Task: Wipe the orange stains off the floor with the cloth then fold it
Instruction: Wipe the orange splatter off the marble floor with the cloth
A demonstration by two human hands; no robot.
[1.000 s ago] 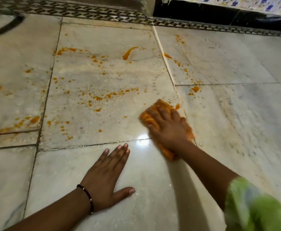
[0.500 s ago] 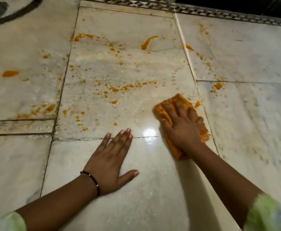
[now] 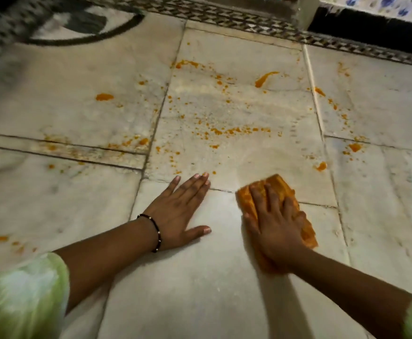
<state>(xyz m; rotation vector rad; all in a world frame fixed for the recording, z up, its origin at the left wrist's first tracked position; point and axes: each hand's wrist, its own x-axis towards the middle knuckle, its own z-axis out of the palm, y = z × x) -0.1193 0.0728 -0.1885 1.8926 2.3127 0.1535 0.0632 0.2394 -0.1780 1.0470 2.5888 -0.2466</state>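
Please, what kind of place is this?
Probably a room in a home: a marble-slab floor, a patterned inlay border along its far edge, and flowered fabric at top right.

Pale green and white sleeves; a dark beaded bracelet on the left wrist

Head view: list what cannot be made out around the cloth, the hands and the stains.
- Cloth: its middle and near end lie hidden under the right hand.
- Floor beneath the cloth: covered, so any stains there are unseen.
- Stains: the smallest far specks are blurred.
- Left hand: its palm side faces down, unseen.
- Sleeves: cut off by the bottom edge.
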